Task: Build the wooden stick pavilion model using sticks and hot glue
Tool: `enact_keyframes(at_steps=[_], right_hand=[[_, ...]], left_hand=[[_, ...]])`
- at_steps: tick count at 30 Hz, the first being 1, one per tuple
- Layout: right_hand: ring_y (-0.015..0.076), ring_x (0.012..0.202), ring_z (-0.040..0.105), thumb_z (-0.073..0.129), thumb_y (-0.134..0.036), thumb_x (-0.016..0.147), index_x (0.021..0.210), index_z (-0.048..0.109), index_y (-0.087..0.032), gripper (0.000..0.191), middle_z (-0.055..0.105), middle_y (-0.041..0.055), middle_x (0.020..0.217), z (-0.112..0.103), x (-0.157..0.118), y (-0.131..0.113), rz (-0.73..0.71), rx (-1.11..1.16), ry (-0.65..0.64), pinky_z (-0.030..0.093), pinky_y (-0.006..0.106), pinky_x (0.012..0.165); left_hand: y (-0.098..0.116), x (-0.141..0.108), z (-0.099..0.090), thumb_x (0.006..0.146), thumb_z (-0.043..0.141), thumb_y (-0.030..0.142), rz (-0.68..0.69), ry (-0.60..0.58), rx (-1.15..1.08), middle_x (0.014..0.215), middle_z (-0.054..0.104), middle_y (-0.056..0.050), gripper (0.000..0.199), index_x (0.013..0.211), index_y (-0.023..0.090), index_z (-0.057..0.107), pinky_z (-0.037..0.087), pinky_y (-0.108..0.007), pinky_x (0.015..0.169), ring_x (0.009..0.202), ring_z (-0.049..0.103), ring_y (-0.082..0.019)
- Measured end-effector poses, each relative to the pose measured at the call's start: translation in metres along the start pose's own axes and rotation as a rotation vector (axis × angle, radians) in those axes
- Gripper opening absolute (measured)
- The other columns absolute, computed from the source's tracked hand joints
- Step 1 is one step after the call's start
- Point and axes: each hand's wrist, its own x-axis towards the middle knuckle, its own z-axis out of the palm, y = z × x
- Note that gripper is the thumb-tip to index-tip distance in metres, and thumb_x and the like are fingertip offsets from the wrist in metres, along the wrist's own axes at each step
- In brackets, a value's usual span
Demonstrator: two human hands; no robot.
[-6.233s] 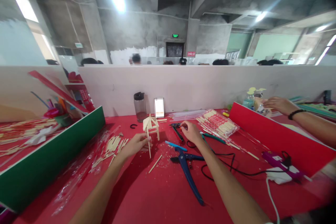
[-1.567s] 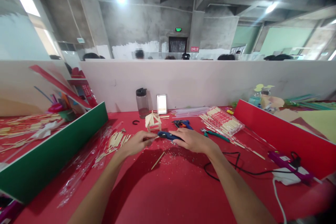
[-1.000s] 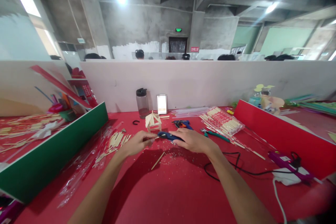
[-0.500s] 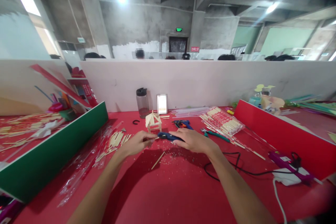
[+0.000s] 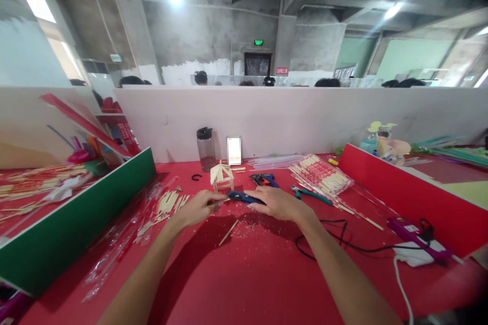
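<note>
My right hand (image 5: 276,203) is closed round a dark blue hand tool (image 5: 242,197), whose tip points left. Between the fingertips of my left hand (image 5: 200,206) is a thin wooden stick (image 5: 225,200), its end at the tool's tip. Just behind the tool stands a small wooden model pavilion (image 5: 221,175) with a partly slatted roof. One loose stick (image 5: 229,232) lies on the red table in front, among small wood crumbs. Cut sticks (image 5: 168,203) are piled left of my left hand.
A bottle (image 5: 206,150) and a lit phone (image 5: 234,151) stand at the back. Blue-handled pliers (image 5: 265,180), green pliers (image 5: 313,195), packed sticks (image 5: 322,175) and a black cable (image 5: 343,236) lie right. Green (image 5: 84,203) and red (image 5: 412,198) boards flank the table.
The view has shifted very slightly. Both hands keep nearly the same pose, with the stick and blue tool still held together.
</note>
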Motion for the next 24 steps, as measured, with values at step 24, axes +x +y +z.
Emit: enact_keyframes(at_steps=[24], right_hand=[[0.0213, 0.085, 0.063, 0.035, -0.049, 0.102, 0.099, 0.064, -0.015, 0.045, 0.070, 0.0111, 0.097, 0.015, 0.019, 0.004, 0.043, 0.084, -0.003, 0.039, 0.027, 0.075]], left_hand=[[0.004, 0.001, -0.005, 0.087, 0.043, 0.026, -0.014, 0.050, 0.040, 0.062, 0.049, 0.001, 0.031, 0.092, 0.013, 0.071, 0.030, -0.023, 0.057, 0.059, 0.040, -0.013]])
